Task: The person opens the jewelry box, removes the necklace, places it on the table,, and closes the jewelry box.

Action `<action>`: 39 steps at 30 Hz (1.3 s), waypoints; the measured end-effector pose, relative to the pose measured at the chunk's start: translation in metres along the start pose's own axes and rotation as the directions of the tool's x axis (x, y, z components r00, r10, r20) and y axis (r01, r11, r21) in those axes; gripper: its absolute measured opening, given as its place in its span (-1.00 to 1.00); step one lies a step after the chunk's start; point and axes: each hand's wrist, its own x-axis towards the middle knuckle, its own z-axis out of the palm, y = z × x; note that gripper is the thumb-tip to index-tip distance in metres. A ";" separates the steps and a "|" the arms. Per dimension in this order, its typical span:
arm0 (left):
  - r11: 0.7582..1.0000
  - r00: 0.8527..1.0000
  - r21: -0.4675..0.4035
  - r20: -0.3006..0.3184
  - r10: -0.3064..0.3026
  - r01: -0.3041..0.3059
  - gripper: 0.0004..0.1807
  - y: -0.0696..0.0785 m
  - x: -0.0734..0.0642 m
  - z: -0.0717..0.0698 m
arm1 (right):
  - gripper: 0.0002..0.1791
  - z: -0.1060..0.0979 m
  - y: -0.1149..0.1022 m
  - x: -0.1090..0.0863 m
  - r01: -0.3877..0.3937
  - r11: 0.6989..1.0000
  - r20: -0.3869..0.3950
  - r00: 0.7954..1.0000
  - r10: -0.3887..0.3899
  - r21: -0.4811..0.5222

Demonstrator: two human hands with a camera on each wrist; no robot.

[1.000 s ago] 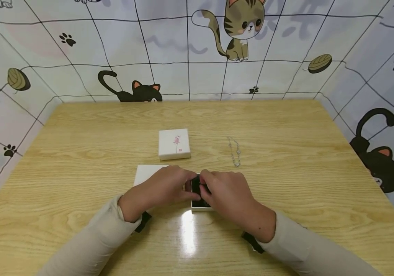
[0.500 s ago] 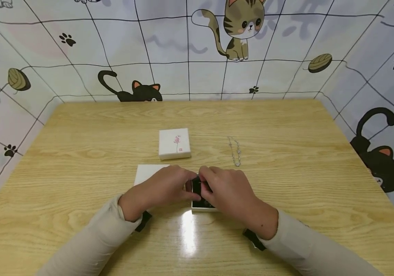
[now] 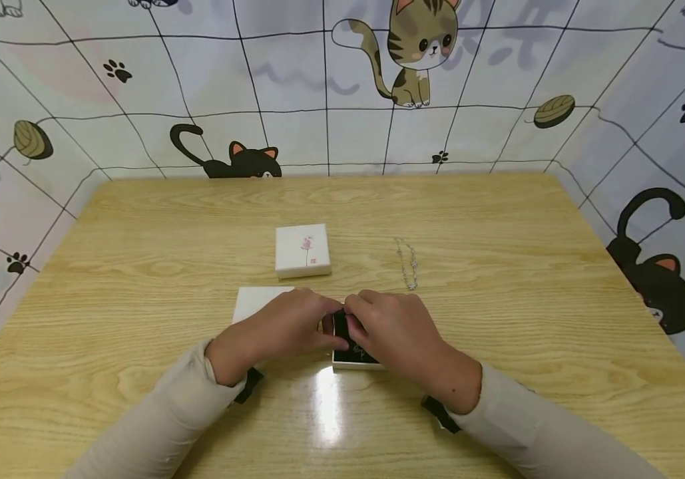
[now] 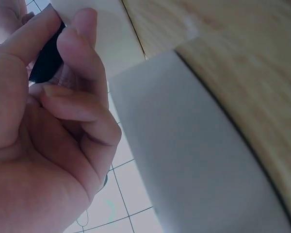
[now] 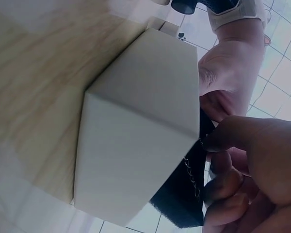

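A small white box (image 3: 354,366) with a black insert (image 3: 342,329) sits in front of me, partly hidden by both hands. My left hand (image 3: 291,324) holds the insert at the box's left side, thumb low and index finger at the far corner. My right hand (image 3: 399,329) pinches at the insert's far edge, fingertips close to the left hand's. In the right wrist view the insert (image 5: 182,194) stands tilted out of the box (image 5: 131,136). A thin silver chain (image 5: 191,177) runs over it from the right thumb tip.
A white lid (image 3: 258,299) lies partly under the left forearm. Farther back are a white box with a pink flower (image 3: 303,251) and a silver chain bracelet (image 3: 413,266) on the wooden table (image 3: 498,279). Cat-print cloth (image 3: 294,80) rises behind.
My right hand shifts slightly and its fingertips move toward the insert's far left corner. More of the insert and the silver chain on it shows. The left hand stays in place.
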 end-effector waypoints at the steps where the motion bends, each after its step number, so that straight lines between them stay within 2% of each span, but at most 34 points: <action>1: 1.000 1.000 -0.004 0.000 0.003 -0.003 -0.83 0.000 0.000 0.000 | -0.84 0.000 0.000 0.000 0.002 1.000 -0.007 1.000 -0.002 0.002; 6: 0.999 1.000 -0.030 -0.003 0.013 -0.013 -0.84 -0.001 0.000 0.000 | -0.87 0.000 0.001 0.001 -0.001 1.000 -0.024 1.000 0.002 0.030; 15: 0.994 1.000 -0.111 0.014 0.012 -0.011 -0.85 -0.002 0.001 0.001 | -0.94 -0.001 0.002 0.002 -0.086 0.988 0.050 0.995 0.081 0.125; 24: 0.995 1.000 -0.097 0.011 0.016 -0.015 -0.85 0.000 0.001 0.000 | -0.96 -0.003 0.004 0.004 -0.168 0.963 0.108 0.983 0.148 0.210; 30: 0.999 1.000 -0.050 -0.009 0.010 -0.010 -0.87 0.000 0.001 0.000 | -0.96 -0.004 0.006 0.006 -0.200 0.952 0.130 0.976 0.174 0.231; 34: 1.000 1.000 -0.009 -0.026 0.008 -0.008 -0.78 -0.001 0.001 0.000 | -0.95 -0.005 0.007 0.006 -0.226 0.941 0.133 0.971 0.197 0.252; 39: 1.000 1.000 -0.005 -0.026 0.003 -0.003 -0.69 0.000 0.000 -0.001 | -0.95 -0.007 0.008 0.007 -0.241 0.935 0.151 0.967 0.207 0.262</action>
